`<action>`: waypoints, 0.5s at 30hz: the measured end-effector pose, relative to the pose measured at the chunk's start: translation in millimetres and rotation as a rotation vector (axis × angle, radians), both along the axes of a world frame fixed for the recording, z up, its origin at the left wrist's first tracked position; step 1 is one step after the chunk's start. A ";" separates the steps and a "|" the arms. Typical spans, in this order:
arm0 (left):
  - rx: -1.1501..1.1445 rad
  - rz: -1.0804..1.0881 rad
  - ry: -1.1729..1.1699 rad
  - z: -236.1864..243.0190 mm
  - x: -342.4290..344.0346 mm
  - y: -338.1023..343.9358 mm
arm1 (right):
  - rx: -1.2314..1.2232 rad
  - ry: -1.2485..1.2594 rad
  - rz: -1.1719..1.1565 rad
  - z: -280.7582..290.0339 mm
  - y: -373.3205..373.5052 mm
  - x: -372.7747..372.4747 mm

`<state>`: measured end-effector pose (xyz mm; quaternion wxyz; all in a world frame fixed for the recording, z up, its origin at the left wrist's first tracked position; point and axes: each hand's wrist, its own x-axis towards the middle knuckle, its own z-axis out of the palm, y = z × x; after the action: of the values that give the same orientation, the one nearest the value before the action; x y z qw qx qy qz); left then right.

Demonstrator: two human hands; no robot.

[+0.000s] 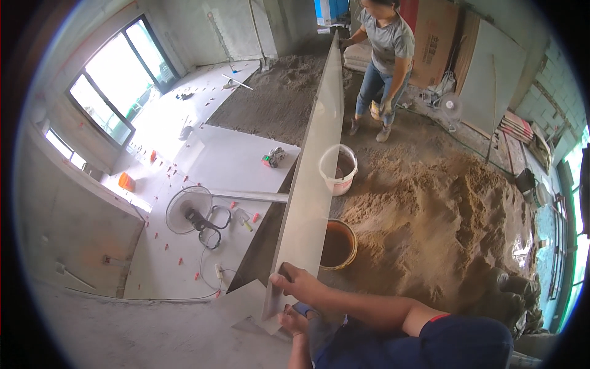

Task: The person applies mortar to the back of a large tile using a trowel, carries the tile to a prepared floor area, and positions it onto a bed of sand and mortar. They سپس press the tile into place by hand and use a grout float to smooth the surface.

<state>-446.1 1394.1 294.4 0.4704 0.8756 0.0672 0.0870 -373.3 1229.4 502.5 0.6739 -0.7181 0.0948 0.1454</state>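
Note:
A long, pale large-format tile [312,203] stretches away from me, tilted up on its long edge. My right hand [301,284] grips its near end, thumb over the edge. Just below, my left hand [294,321] closes round the bottom corner of the same tile. At the far end, a co-worker's hand [348,43] touches the tile's top. The co-worker [388,46] stands to its right in a grey T-shirt and jeans, and the other, gloved hand hangs low by a small yellowish thing I cannot make out.
Right of the tile stand a white bucket [344,178] and a bucket with a yellowish rim [353,243], beside a sand heap [442,215]. On laid tiles [230,150] at left are a fan [190,212], a red-and-green tool [273,158] and an orange bucket [126,181]. Dark mortar [264,104] lies beyond.

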 end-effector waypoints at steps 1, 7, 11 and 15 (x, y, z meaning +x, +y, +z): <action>0.005 0.003 -0.027 -0.9 1.2 2.0 | 0.015 -0.015 0.018 -8.2 0.4 1.5; 0.082 0.073 0.006 13.3 11.5 1.1 | 0.677 0.341 -0.274 -142.0 -8.8 13.0; -0.141 0.097 -0.045 21.9 17.0 -1.1 | 0.756 0.708 -0.607 -313.1 -11.2 -6.4; -0.550 0.177 -0.008 17.7 29.5 3.1 | 0.954 0.987 -0.648 -450.0 18.5 -31.3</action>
<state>-416.6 1397.3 312.1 0.6810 0.7055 0.1624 0.1098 -404.7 1247.9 52.6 0.7999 -0.1365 0.5185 0.2698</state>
